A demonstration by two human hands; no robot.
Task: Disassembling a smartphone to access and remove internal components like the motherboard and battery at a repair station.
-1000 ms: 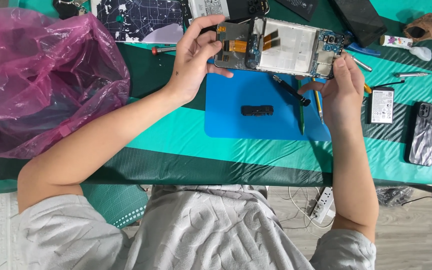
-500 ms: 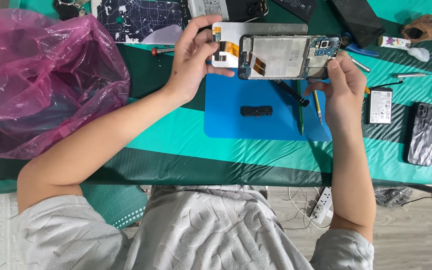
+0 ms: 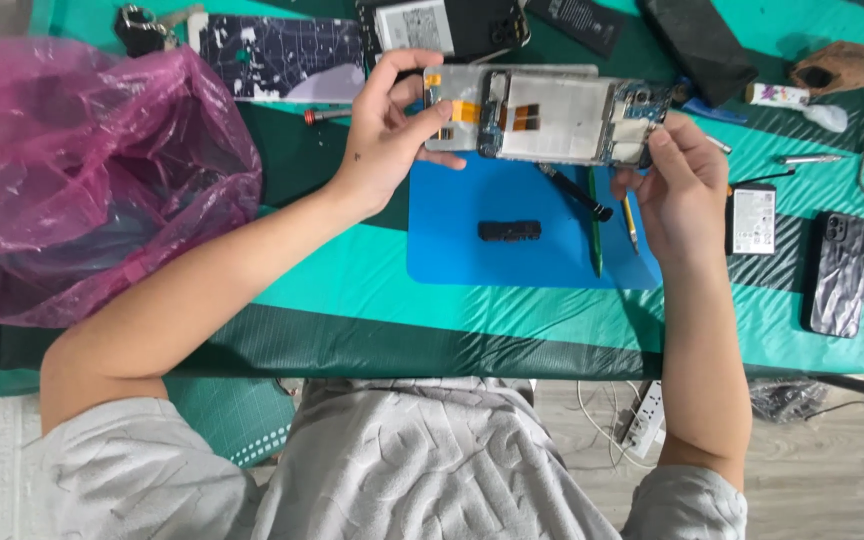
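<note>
I hold an opened phone [image 3: 552, 118] with its back cover off, lying sideways above a blue work mat [image 3: 522, 230]. Its white inner plate, orange flex cables and blue circuit board show. My left hand [image 3: 392, 125] grips the phone's left end, thumb under it and fingers over the top edge. At the phone's right end my right hand [image 3: 677, 185] pinches the lower corner near the camera area. A small black part [image 3: 509, 231] lies on the mat below the phone.
A pink plastic bag [image 3: 82, 180] fills the left of the green table. Thin hand tools [image 3: 595, 215] lie on the mat's right side. A phone battery [image 3: 751, 219] and a black phone case [image 3: 838, 272] lie to the right; more phone parts line the far edge.
The phone has shifted slightly down and left in my hands. My right fingers have moved onto its lower right corner. My left hand keeps its grip.
</note>
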